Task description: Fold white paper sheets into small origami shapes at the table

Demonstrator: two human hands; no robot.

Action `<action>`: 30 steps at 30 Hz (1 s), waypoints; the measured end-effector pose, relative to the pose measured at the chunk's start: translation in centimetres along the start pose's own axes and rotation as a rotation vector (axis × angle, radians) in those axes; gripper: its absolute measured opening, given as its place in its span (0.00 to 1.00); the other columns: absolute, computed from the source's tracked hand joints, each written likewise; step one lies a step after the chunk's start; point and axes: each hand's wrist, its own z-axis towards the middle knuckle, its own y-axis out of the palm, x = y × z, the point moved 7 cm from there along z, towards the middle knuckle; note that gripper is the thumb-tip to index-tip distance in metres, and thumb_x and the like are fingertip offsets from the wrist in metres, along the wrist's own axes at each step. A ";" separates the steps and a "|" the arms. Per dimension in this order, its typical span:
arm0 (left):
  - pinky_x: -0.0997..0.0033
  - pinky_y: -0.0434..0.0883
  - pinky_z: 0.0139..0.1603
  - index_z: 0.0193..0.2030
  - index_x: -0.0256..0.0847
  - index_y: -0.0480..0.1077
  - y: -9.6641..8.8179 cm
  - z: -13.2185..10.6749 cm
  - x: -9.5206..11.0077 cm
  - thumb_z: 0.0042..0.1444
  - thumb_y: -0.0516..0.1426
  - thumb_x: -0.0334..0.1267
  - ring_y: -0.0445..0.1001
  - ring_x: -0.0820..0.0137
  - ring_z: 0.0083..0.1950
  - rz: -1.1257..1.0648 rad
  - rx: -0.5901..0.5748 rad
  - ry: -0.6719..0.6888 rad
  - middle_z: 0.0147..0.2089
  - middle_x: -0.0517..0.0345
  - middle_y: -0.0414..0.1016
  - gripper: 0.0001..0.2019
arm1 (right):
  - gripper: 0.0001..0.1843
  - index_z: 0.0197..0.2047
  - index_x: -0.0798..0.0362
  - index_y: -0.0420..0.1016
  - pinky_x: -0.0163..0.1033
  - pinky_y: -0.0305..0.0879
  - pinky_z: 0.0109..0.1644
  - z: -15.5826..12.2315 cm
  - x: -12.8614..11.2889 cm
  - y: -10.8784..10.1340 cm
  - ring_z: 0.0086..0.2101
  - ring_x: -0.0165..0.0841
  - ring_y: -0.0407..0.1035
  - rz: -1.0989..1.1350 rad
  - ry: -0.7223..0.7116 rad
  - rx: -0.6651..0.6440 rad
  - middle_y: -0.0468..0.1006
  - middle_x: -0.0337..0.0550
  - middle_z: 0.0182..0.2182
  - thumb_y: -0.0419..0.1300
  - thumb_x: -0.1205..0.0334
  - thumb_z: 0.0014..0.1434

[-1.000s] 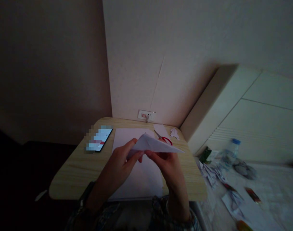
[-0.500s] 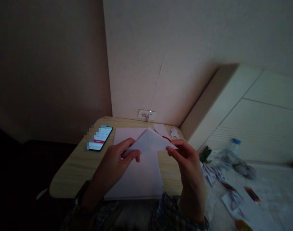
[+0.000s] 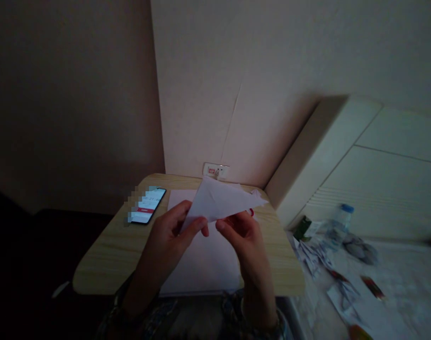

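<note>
A white sheet of paper folded into a triangle (image 3: 218,198) is held up above the table, one point aimed right and another at the top. My left hand (image 3: 176,229) pinches its lower left corner between thumb and fingers. Under its lower edge, near the middle, my right hand (image 3: 243,238) has thumb and fingers closed on or against the paper; the exact contact is partly hidden. Below both hands lies a stack of white paper (image 3: 203,264) on the wooden table (image 3: 109,255).
A lit phone (image 3: 149,206) lies on the table's left. Behind it is a wall socket (image 3: 215,170). A red-handled thing (image 3: 251,212) and a small folded paper piece (image 3: 257,193) sit at the back right. On the bed are a bottle (image 3: 342,219) and paper scraps (image 3: 312,255).
My right hand has moved left from the triangle's right corner to its lower middle edge. The paper has turned, its top tip shifting left and its right point rising.
</note>
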 end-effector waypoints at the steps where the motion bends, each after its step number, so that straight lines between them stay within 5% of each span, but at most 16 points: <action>1: 0.77 0.52 0.19 0.25 0.41 0.66 0.1 0.0 0.1 0.55 0.56 0.43 0.56 0.77 0.19 -0.009 -0.003 0.004 0.20 0.68 0.64 0.11 | 0.06 0.26 0.50 0.73 0.38 0.68 0.35 0.0 0.0 0.3 0.30 0.34 0.72 -0.018 0.006 -0.006 0.76 0.37 0.24 0.66 0.60 0.46; 9: 0.76 0.54 0.20 0.27 0.41 0.67 0.5 0.0 -0.1 0.55 0.55 0.42 0.59 0.76 0.20 0.033 -0.049 0.016 0.22 0.66 0.68 0.10 | 0.08 0.29 0.50 0.76 0.37 0.67 0.34 -0.2 0.0 -0.9 0.29 0.33 0.72 0.028 0.017 0.064 0.79 0.37 0.25 0.68 0.60 0.44; 22: 0.76 0.55 0.22 0.26 0.41 0.67 0.4 0.3 -0.6 0.55 0.54 0.41 0.61 0.76 0.22 0.126 -0.124 0.025 0.23 0.66 0.70 0.10 | 0.08 0.25 0.51 0.73 0.32 0.61 0.34 -0.2 -1.3 -5.9 0.29 0.29 0.65 0.089 -0.107 0.251 0.71 0.33 0.23 0.68 0.59 0.46; 30: 0.76 0.54 0.21 0.26 0.40 0.67 0.9 0.3 -0.5 0.55 0.54 0.41 0.60 0.77 0.21 0.088 -0.103 0.009 0.23 0.66 0.69 0.10 | 0.08 0.26 0.51 0.74 0.35 0.65 0.36 -0.4 -1.0 -3.7 0.30 0.31 0.69 0.014 -0.071 0.193 0.76 0.36 0.26 0.67 0.57 0.47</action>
